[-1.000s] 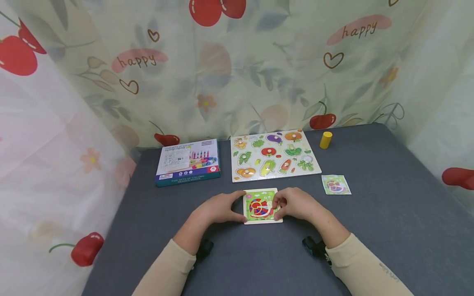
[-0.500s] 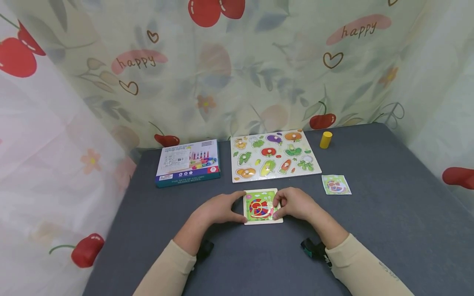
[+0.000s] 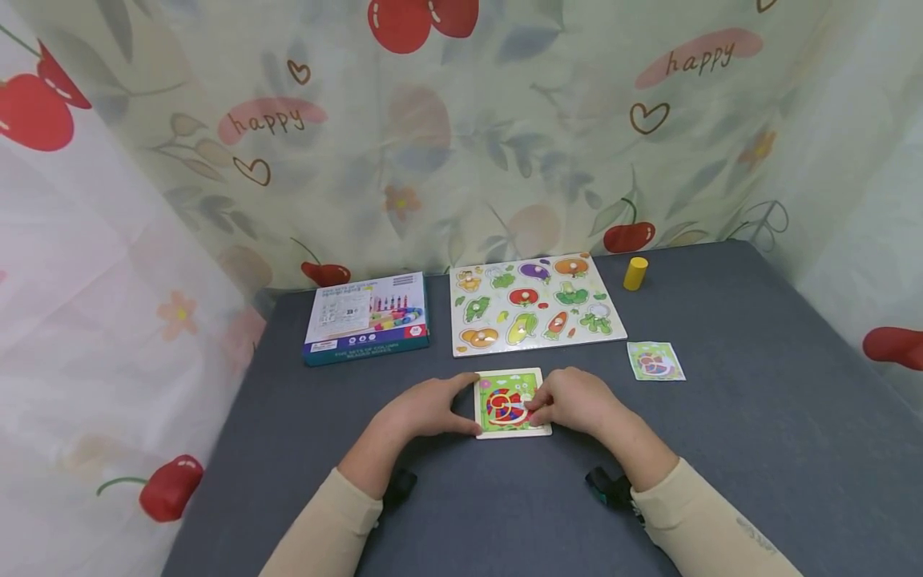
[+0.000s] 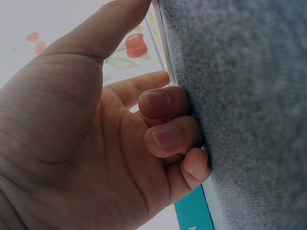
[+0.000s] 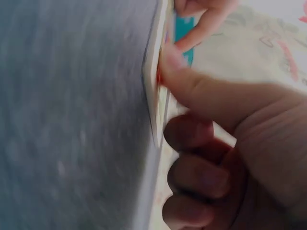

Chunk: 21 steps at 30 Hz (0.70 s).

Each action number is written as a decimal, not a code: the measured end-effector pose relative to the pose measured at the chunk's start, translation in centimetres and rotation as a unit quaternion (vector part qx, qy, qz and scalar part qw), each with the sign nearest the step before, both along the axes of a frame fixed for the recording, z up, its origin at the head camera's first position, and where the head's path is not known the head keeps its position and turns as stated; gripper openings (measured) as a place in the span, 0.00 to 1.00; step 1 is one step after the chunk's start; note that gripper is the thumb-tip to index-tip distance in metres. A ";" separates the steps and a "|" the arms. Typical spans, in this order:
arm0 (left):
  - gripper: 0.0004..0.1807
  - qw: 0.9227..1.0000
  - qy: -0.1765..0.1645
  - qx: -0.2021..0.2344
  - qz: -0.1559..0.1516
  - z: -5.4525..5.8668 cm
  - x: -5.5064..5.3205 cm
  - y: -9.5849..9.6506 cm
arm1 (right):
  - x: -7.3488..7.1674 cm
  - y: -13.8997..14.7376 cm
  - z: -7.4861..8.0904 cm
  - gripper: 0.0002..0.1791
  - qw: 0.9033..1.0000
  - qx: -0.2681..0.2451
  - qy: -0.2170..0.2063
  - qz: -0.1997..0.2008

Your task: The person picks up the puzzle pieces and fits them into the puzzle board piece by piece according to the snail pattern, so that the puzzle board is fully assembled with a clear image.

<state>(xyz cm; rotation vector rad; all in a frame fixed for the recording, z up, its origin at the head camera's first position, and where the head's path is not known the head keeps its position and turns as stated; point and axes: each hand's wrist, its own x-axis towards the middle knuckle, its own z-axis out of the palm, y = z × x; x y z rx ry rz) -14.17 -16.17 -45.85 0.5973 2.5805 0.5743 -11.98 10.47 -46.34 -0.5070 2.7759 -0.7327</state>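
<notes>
A small square jigsaw puzzle (image 3: 497, 433) with a pale frame and a red, blue and yellow snail picture lies flat on the table. My left hand (image 3: 425, 407) holds its left side, index finger at the far corner and thumb at the near one. In the left wrist view the other fingers (image 4: 165, 136) curl beside the edge. Over the picture's right part, my right hand (image 3: 577, 399) pinches with thumb and index finger at a puzzle piece, mostly hidden by the fingertips. The right thumb (image 5: 175, 62) lies on the puzzle's face in the right wrist view, other fingers curled.
Behind the puzzle lies a vegetable peg board (image 3: 537, 308), with a boxed bead set (image 3: 366, 316) to its left. A yellow cylinder (image 3: 635, 274) stands at the back right. A small snail picture card (image 3: 655, 361) lies right of the puzzle on the dark tablecloth (image 3: 497, 513).
My right thumb and index finger have shifted slightly left over the snail picture, with the fingertips now nearer its middle. The left hand and the puzzle have stayed in place.
</notes>
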 end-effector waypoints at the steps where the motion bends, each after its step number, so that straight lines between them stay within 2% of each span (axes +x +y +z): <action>1: 0.49 1.000 0.000 0.000 0.000 0.0 0.0 0.0 | 0.1 -0.1 0.1 0.12 1.000 0.016 0.002 0.010; 5: 0.49 1.000 -0.001 0.004 0.002 0.0 0.1 -0.2 | 0.4 -0.4 0.6 0.16 0.998 0.041 -0.016 0.033; 10: 0.49 1.000 0.000 0.004 0.007 -0.1 0.2 -0.4 | 0.2 0.2 1.2 0.19 0.997 0.022 -0.038 0.067; 13: 0.49 1.000 -0.002 0.002 0.009 -0.3 0.2 -0.5 | 0.1 0.9 2.1 0.23 0.996 0.005 -0.034 0.084; 16: 0.49 1.000 -0.009 0.005 0.007 -0.2 0.2 -0.8 | 0.0 1.8 3.5 0.24 0.996 -0.004 0.009 0.088; 21: 0.47 1.000 -0.002 0.014 0.017 1.1 0.2 -1.8 | 0.0 3.8 6.2 0.23 0.993 0.019 0.111 0.047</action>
